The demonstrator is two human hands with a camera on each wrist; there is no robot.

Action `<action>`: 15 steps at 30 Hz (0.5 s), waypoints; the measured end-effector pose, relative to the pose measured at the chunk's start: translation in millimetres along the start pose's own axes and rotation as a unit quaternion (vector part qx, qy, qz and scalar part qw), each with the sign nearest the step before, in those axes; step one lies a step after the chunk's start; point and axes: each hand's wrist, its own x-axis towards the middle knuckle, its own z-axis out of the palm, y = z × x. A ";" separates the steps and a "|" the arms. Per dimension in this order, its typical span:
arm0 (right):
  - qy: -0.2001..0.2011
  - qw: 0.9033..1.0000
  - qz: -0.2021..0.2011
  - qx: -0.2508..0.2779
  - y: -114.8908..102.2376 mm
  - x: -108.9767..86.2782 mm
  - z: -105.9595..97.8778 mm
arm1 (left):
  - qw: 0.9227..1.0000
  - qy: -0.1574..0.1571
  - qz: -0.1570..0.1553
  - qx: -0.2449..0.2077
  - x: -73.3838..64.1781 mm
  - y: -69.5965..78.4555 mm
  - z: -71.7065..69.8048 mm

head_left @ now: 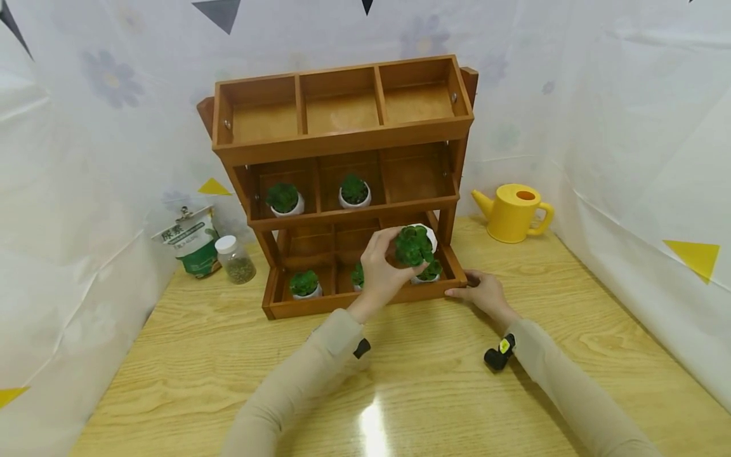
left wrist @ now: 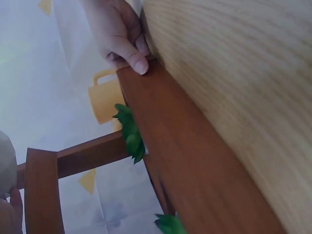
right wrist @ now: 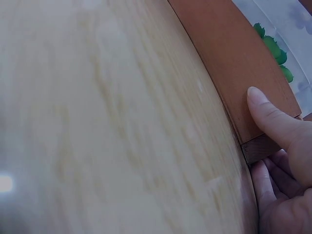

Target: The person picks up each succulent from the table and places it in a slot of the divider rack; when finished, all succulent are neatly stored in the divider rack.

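Observation:
My left hand holds a small succulent in a white pot, tilted, in front of the lower right of a three-tier wooden planter shelf. Only part of that pot shows at the left edge of the left wrist view. My right hand grips the front right corner of the bottom tier. Its thumb lies on the front board, with the other fingers around the end. Behind the held plant, another potted succulent sits in the bottom right compartment, partly covered.
Potted succulents stand in the bottom left compartment and, half hidden by my left hand, the bottom middle one. Two more occupy the middle tier. A yellow watering can stands right; a lidded jar and a clipped bag stand left.

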 end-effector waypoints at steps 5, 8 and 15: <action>0.002 1.000 0.002 0.003 -1.0 0.0 -0.7 | 1.000 0.006 0.016 -0.002 12.7 -0.4 -2.6; 0.002 1.000 0.000 0.005 -1.6 0.1 -0.4 | 1.000 0.006 0.017 0.004 17.1 -1.4 -3.1; 0.003 1.000 -0.004 0.011 -0.9 -0.3 0.1 | 0.999 0.020 0.031 0.015 27.2 -3.8 -3.4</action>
